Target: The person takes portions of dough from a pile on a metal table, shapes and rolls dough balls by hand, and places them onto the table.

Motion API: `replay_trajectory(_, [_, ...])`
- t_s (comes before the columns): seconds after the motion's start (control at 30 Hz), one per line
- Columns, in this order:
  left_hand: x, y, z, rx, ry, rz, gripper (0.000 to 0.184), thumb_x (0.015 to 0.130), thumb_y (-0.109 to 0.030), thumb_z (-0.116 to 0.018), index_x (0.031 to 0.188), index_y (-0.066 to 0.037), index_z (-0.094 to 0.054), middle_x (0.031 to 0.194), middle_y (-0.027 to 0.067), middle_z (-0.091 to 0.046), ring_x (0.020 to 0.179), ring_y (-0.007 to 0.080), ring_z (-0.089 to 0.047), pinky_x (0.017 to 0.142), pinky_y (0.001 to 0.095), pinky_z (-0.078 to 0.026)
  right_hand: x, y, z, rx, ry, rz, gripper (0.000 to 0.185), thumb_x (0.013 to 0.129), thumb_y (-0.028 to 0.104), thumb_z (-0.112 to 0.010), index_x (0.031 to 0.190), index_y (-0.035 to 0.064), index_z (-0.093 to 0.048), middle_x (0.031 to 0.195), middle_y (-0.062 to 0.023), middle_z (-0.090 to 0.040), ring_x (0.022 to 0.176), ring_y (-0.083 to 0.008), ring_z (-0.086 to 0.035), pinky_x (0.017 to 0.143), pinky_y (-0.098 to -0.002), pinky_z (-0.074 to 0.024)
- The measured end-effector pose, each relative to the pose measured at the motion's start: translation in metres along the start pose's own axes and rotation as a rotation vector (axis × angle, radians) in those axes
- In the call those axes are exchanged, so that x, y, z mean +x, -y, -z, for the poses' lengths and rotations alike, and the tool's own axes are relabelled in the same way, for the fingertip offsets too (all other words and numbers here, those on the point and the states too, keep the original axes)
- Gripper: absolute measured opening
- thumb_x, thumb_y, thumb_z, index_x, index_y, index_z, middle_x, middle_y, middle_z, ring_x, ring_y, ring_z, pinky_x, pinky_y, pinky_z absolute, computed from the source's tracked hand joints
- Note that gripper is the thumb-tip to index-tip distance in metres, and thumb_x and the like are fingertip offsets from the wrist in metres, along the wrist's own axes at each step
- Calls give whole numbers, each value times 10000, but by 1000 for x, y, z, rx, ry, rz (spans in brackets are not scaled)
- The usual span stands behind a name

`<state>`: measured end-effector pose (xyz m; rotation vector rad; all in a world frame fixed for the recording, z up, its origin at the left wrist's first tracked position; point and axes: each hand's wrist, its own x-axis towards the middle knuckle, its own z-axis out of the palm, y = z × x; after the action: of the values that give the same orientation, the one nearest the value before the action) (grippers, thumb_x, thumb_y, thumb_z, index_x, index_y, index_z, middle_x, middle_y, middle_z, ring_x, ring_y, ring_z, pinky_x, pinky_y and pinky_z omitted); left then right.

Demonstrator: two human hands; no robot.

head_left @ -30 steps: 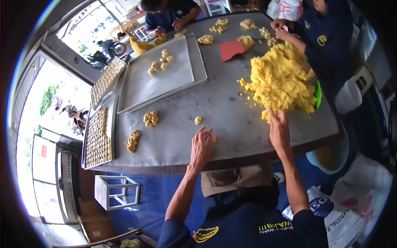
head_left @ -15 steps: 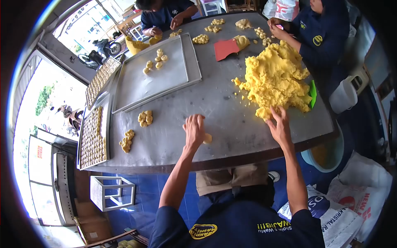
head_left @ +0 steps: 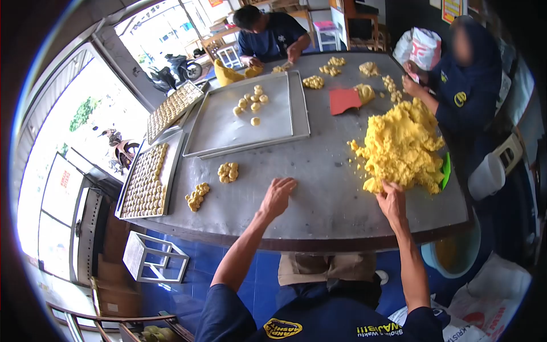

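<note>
Since the earlier frame, the left hand [head_left: 278, 196] has turned so its fingers point across toward the right, and the pale piece that lay beside it no longer shows. One more ball [head_left: 255, 121] now sits apart from the group on the metal tray [head_left: 219, 137].

On my feed, the left hand is loosely curled over bare tabletop [head_left: 319, 176]; its palm is hidden, so I can't tell whether anything is tucked under it. The right hand [head_left: 393, 204] has its fingers bent in against the near foot of the yellow mass [head_left: 401, 142], which is heaped on the right side of the tabletop. I can't make out whether they have hold of a lump.

My main worry is that foot: the stuff looks crumbly, so a hard pull there could undercut the slope and bring loose bits down. Crumbs [head_left: 358, 149] already lie scattered on its left. A sideways push might also nudge the green plastic piece [head_left: 447, 171], close to the right edge, onto the floor. As for the lone ball, a knock to the tray could set it rolling, since I see nothing propping it.
</note>
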<state>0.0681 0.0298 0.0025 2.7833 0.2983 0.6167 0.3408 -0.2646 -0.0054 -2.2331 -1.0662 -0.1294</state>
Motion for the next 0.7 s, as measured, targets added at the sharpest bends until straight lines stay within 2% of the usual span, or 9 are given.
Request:
replay_trajectory(0.13, [7, -47, 22, -266, -65, 317, 207, 864, 17, -592, 1029, -40, -704, 1006, 158, -690, 1008, 345, -642, 845, 435, -531, 4, 11, 25, -141, 83, 78, 363, 781, 7, -670, 1136, -67, -680, 908, -223, -556, 979, -370, -542, 892, -438, -462])
replay_trajectory(0.2, [-3, -73, 24, -419, 2, 427, 196, 890, -45, -615, 1047, -93, -722, 1035, 149, -705, 1008, 317, -665, 781, 412, -566, 0, -2, 20, -171, 69, 45, 422, 809, -22, -631, 1227, -79, -616, 997, -253, -551, 1042, -402, -535, 935, -454, -447])
replay_trajectory(0.27, [-38, -62, -23, 223, -9, -82, 176, 943, -225, -626, 1048, -154, -748, 1206, 76, -686, 1147, 286, -617, 953, 432, -516, -10, -1, 12, -175, 10, 36, 492, 842, -37, -594, 1327, -83, -525, 1113, -291, -527, 1113, -438, -517, 983, -472, -425])
replay_trajectory(0.3, [-38, -93, -12, 313, -11, 33, 321, 1000, -335, -561, 1179, -100, -687, 1223, 61, -689, 1263, 242, -561, 1055, 404, -432, -20, 2, 9, -162, -47, 44, 534, 860, -37, -575, 1381, -81, -466, 1186, -314, -505, 1153, -459, -502, 1011, -483, -410])
replay_trajectory(0.37, [-8, -119, 30, 214, 359, 235, 383, 1012, -396, -539, 1172, -79, -682, 1273, 77, -665, 1262, 267, -554, 1055, 412, -421, -38, -2, -6, -197, -57, 23, 674, 927, -10, -532, 1534, -33, -240, 1413, -372, -376, 1279, -518, -424, 1087, -515, -355])
replay_trajectory(0.43, [19, -108, 21, 146, 266, 357, 398, 987, -398, -570, 1104, -33, -675, 1235, 106, -655, 1227, 290, -549, 1070, 427, -395, -47, 18, -3, -183, -14, -108, 614, 948, -2, -529, 1521, -25, -309, 1421, -364, -400, 1280, -515, -432, 1087, -501, -365])
replay_trajectory(0.5, [35, -88, -10, 308, -255, 120, 368, 970, -367, -581, 1030, -10, -645, 1195, 147, -597, 1222, 319, -505, 1089, 478, -355, -40, 26, 15, -51, 0, -81, 511, 954, 3, -549, 1451, -43, -438, 1365, -340, -481, 1237, -476, -509, 1039, -472, -431])
replay_trajectory(0.57, [39, -73, -49, 365, -232, 96, 351, 940, -334, -598, 1044, 1, -601, 1210, 174, -510, 1268, 330, -435, 1103, 550, -306, -34, 11, 9, 277, -142, -109, 349, 922, 0, -609, 1265, -60, -625, 1206, -274, -619, 997, -389, -668, 837, -404, -557])
replay_trajectory(0.7, [51, -65, -67, 240, -182, 14, 473, 912, -386, -572, 1159, 16, -536, 1233, 200, -467, 1291, 335, -403, 1112, 605, -235, -26, -1, 6, 218, -144, -141, 347, 843, -6, -663, 1186, -51, -677, 1050, -227, -666, 890, -361, -671, 748, -402, -548])
